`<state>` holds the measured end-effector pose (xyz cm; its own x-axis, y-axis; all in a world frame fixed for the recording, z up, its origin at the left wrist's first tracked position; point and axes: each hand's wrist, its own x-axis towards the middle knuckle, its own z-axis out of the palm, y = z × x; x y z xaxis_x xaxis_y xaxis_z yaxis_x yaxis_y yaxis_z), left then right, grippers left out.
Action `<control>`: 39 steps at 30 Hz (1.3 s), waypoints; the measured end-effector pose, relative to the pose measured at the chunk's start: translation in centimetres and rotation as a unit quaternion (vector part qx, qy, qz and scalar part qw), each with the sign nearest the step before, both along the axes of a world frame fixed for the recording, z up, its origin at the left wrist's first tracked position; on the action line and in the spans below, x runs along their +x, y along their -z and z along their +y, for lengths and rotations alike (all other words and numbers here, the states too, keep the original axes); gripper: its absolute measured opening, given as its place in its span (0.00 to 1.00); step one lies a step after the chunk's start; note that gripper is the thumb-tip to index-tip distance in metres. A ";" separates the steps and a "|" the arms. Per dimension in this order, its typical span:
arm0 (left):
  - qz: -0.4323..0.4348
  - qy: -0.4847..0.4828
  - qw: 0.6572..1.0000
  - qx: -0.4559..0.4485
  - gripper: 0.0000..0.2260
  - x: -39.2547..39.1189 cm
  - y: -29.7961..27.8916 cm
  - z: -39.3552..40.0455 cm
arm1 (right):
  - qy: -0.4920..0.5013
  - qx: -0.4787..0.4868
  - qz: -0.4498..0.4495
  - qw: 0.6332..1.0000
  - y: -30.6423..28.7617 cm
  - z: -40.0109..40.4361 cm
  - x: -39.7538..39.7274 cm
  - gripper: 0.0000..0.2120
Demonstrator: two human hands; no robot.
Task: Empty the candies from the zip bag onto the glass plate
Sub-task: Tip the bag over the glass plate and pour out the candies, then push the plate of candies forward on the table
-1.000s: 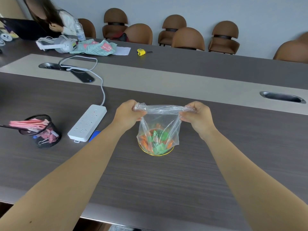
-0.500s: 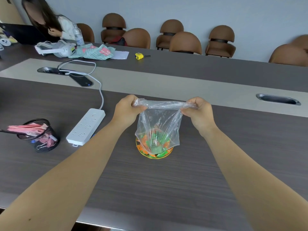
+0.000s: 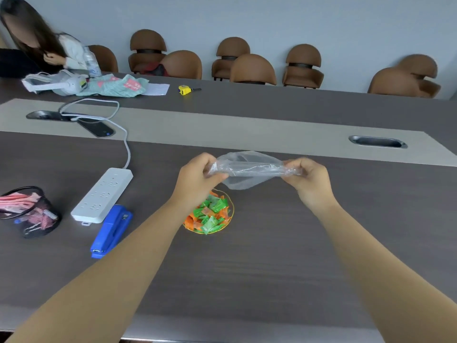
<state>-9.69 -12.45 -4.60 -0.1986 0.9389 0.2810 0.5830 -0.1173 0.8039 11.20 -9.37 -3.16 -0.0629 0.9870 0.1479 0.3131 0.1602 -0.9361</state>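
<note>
- While the zip bag (image 3: 249, 170) is held stretched between both hands above the table (image 3: 272, 256), its 2 ends are pinched: the left hand (image 3: 197, 179) is closed on the left end, the right hand (image 3: 308, 180) on the right end, fingers curled tight around the film.
- No candy can be made out inside the bag, though the crumpled clear plastic makes a last piece hard to rule out.
- The candies (image 3: 210, 214), green and orange wrapped pieces, lie heaped on the glass plate (image 3: 231, 206), which sits on the table just below and slightly left of the bag, partly hidden by the left wrist.
- The emptying is judged to be essentially done; what is left is best handled by giving the bag a gentle shake directly over the plate, mouth down, so that any clinging piece is dropped onto the heap and not beside it.
- The bag is best kept clear of the pile when it is lowered or set aside, since the heap reaches the gold rim and a brush from the film could push pieces off.
- Compared with 0.5 s ago, the bag is lifted clear of the plate and turned nearly flat; then it hung upright with the candies seen through it, now they lie uncovered on the plate.
- A blue stapler (image 3: 111, 230) beside the power strip (image 3: 102, 194) is now in view, the camera having tilted down.
</note>
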 end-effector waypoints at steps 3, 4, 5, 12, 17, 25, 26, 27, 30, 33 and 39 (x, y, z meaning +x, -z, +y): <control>0.028 0.051 0.998 -0.015 0.13 3.3 2.6 -0.1 | 0.049 -0.029 -0.063 0.996 2.3 -1.2 4.0 0.05; 0.048 0.072 0.996 -0.029 0.14 4.4 3.8 0.0 | 0.068 -0.042 -0.096 0.992 3.2 -1.6 5.3 0.04; 0.070 0.096 0.992 -0.046 0.15 5.3 5.1 0.0 | 0.083 -0.056 -0.132 0.986 4.3 -2.1 6.4 0.06; 0.217 0.245 0.921 -0.211 0.24 10.8 14.4 -1.0 | 0.065 -0.180 -0.365 0.911 13.0 -5.4 11.9 0.12; 0.335 0.294 0.851 -0.278 0.36 12.4 16.4 -0.9 | 0.009 -0.270 -0.428 0.862 16.0 -6.2 12.9 0.27; 0.261 0.207 0.922 -0.195 0.32 6.9 12.3 -1.4 | 0.018 -0.143 -0.397 0.906 12.7 -4.3 9.5 0.30; 0.262 0.179 0.929 -0.188 0.31 5.3 11.9 -1.5 | 0.014 -0.129 -0.395 0.910 12.2 -3.7 8.4 0.29; 0.261 0.151 0.935 -0.187 0.31 3.6 11.5 -1.5 | 0.009 -0.125 -0.389 0.913 11.8 -3.1 7.1 0.28; 0.263 0.085 0.936 -0.219 0.34 -1.5 10.7 -1.3 | -0.037 -0.137 -0.396 0.907 11.5 -1.3 2.8 0.25; 0.260 0.058 0.926 -0.267 0.40 -5.6 11.0 -0.7 | -0.106 -0.157 -0.407 0.894 12.2 0.0 -1.4 0.29; 0.249 0.071 0.901 -0.349 0.49 -9.7 13.7 1.6 | -0.173 -0.193 -0.400 0.879 14.4 1.8 -7.2 0.43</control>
